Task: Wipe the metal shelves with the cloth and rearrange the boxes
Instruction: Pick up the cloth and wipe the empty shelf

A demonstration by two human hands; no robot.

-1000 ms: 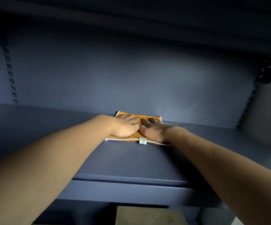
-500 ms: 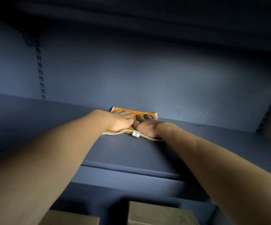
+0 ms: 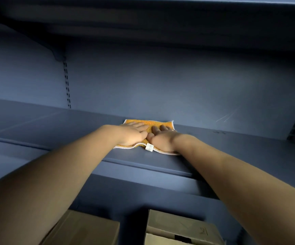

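The left grip (image 3: 132, 134) and right grip (image 3: 162, 139), both laid flat, pressed the cloth (image 3: 153, 123) beneath them. It lay on the shelf (image 3: 231, 156).

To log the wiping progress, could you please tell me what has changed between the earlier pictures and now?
The left hand and right hand slid the orange cloth leftward along the shelf, toward the slotted upright. Nothing was taken hold of or let go. Both palms stay pressed flat on the cloth, and the cardboard box below stays put.
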